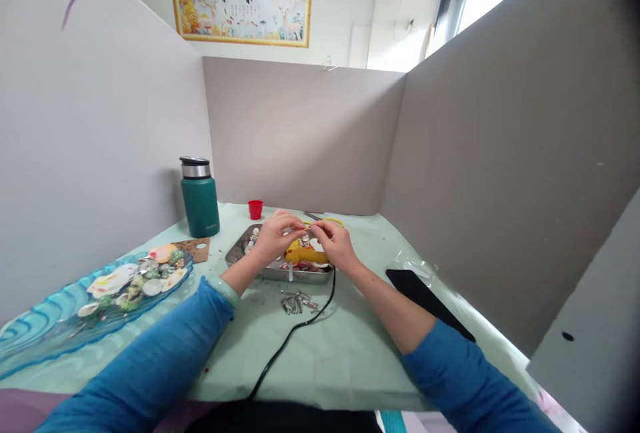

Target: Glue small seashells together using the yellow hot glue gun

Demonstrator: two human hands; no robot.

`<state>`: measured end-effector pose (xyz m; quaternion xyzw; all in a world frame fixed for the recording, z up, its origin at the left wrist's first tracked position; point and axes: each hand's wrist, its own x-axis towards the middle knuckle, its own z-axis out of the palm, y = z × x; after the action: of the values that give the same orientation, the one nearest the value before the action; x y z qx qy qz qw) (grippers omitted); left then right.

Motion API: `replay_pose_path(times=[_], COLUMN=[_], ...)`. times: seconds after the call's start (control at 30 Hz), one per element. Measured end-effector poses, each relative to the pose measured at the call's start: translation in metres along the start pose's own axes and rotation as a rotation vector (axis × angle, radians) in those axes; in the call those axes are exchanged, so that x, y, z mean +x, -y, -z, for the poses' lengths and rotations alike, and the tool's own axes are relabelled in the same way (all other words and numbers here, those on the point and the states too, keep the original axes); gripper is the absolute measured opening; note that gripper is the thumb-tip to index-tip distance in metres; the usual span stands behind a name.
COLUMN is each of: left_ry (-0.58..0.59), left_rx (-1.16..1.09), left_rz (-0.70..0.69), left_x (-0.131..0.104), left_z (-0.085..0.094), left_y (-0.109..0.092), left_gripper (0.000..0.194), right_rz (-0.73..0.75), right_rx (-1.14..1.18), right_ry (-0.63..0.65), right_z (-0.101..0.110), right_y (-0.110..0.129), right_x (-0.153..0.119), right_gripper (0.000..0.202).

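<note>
Both hands meet above a metal tray (300,276) at the middle of the table. My left hand (280,233) and my right hand (333,240) are closed, fingertips pinched close together around something too small to make out. Beneath them, a yellow glue gun (306,256) lies across the tray, its pale nozzle pointing down over the near rim. Shells and small pieces (252,238) fill the tray's left part. In front of the tray lies a small pile of metal clips (296,302).
A blue wavy dish (55,313) with shells stands left, near a green bottle (200,203) and brown card (199,248). Behind are a red cup (255,209) and yellow-handled scissors (334,221). A black cable (287,340) runs frontward. A black strip (425,300) lies right.
</note>
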<state>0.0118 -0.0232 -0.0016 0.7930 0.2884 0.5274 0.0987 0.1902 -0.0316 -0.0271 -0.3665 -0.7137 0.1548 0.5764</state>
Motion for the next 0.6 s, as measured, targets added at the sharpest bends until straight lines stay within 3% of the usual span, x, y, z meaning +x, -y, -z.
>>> replay_pose_path(times=[0.1,0.3,0.6], left_ry=[0.017,0.011,0.042], left_rx=[0.105,0.175,0.044], left_rz=[-0.095,-0.160,0.040], left_x=[0.0000,-0.0016,-0.0060], left_z=[-0.0005,-0.0006,-0.0025], left_y=[-0.0018,-0.0014,-0.0001], left_gripper=[0.010,0.009,0.025], right_rz=[-0.068,-0.158,-0.167], right_rx=[0.088,0.242,0.249], right_ry=[0.013,0.020,0.017], right_z=[-0.0012,-0.0008,-0.0011], right_y=[-0.0034,0.0010,-0.0061], right_x=[0.0023,0.0046,0.0044], right_gripper=[0.025,0.019,0.022])
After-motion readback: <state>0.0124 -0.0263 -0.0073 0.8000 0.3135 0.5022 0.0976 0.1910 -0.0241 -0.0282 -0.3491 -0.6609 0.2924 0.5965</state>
